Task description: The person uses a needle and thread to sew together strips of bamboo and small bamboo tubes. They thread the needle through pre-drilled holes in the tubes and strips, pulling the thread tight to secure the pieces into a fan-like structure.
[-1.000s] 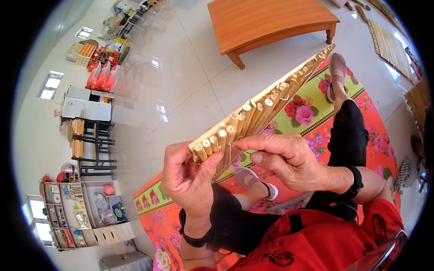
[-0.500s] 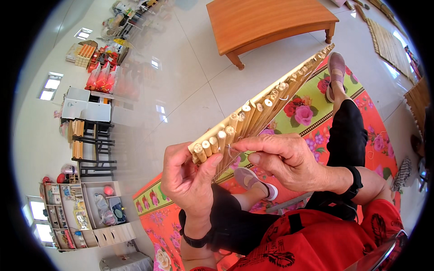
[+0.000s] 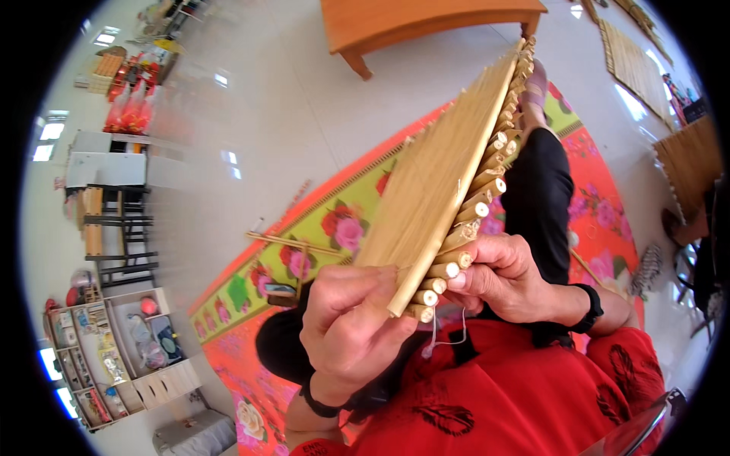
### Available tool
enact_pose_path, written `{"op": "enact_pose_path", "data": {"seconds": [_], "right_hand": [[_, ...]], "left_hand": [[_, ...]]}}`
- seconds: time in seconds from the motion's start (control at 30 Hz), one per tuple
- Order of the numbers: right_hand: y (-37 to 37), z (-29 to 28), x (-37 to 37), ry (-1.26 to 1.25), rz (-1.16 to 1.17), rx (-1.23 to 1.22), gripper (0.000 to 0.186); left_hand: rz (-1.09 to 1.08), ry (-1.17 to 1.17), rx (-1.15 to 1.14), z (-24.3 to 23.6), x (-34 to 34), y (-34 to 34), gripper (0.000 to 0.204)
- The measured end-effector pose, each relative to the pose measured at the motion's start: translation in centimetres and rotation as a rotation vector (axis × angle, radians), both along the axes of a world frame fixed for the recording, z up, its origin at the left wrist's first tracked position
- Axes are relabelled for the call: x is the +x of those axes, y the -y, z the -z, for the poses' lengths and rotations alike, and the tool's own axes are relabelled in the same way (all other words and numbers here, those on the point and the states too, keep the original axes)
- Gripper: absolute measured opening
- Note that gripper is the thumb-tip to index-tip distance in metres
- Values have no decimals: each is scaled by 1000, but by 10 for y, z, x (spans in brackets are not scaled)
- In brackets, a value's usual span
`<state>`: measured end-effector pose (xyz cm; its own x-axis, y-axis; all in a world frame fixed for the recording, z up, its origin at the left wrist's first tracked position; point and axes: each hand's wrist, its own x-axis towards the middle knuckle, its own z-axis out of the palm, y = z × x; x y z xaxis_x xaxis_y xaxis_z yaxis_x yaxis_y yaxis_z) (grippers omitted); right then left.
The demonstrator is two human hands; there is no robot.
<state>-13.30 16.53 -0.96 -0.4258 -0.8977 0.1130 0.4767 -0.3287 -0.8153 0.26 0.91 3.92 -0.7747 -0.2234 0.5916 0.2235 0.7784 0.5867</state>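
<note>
A mat of straw-coloured stalks (image 3: pixel 433 182), tied side by side, is held tilted in front of me, its round cut ends facing right. My left hand (image 3: pixel 342 334) grips its near corner, fingers closed over the flat side and the edge. On the other side my right hand (image 3: pixel 509 281) is closed, thumb and fingers pinching the stalk ends near that corner. A thin white string (image 3: pixel 432 346) hangs in a loop below the corner, between the two hands. Some right fingertips are hidden behind the stalks.
A floral floor mat (image 3: pixel 601 182) lies under my feet, with loose thin sticks (image 3: pixel 296 243) on it. Ahead stands a low wooden table (image 3: pixel 426 23). More stalk mats (image 3: pixel 688 167) are at the right. A shelf unit (image 3: pixel 114 334) and red bags (image 3: pixel 129 110) line the left wall.
The mat has turned from showing its stalk ends and underside to showing its broad flat face. My right hand has gone from pointing at the string to pinching the stalk ends.
</note>
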Motion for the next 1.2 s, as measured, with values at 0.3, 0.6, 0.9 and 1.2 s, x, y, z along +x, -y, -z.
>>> {"op": "enact_pose_path", "data": {"seconds": [0.3,0.6,0.9,1.2], "right_hand": [[-51,28,8,49,79,9,14],[-49,47,14,223,141,-70,20],[-58,85,16,310,7,-19,35],[-58,80,12,213,53,-26,30]], "left_hand": [[78,-72,-20,5,-6,-35,42],[144,-132,-48,5,-13,-41,26],[181,-101,-36,8,-11,-39,38],[163,-184,33,14,-17,-39,22]]}}
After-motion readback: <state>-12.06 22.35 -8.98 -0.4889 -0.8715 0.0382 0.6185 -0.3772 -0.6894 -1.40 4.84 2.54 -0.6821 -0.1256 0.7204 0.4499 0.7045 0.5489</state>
